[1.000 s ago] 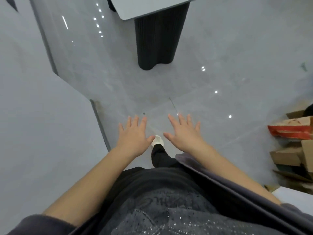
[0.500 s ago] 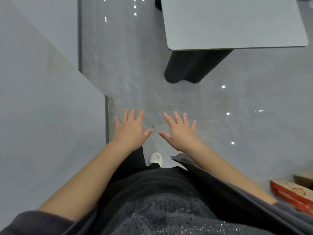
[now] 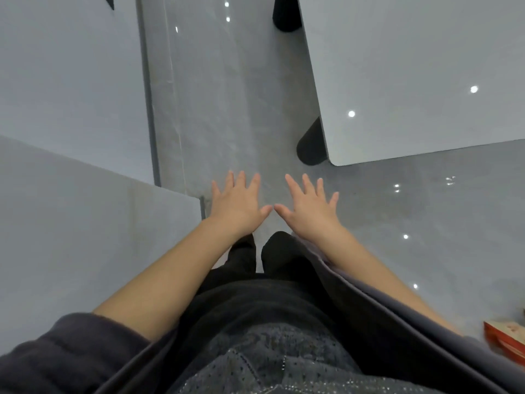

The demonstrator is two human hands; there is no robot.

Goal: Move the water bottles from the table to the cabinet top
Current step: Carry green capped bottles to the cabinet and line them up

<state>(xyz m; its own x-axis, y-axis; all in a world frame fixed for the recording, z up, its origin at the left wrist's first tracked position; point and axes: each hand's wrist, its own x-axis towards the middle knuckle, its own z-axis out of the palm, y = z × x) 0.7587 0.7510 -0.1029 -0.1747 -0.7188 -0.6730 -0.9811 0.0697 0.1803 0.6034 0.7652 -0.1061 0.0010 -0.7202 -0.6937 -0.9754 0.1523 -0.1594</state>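
Head view: left hand (image 3: 237,204), right hand (image 3: 308,207) outstretched palms-down, fingers (image 3: 294,183) spread, holding nothing.

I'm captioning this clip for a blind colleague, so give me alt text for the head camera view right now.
A person's left hand and right hand are held out in front, fingers spread, holding nothing, above a glossy grey floor. A grey table on dark legs stands ahead on the right. Part of a red box shows at the lower right edge.

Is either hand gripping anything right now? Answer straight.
No: the left hand and right hand are both spread flat above the floor, fingers straight, holding nothing.
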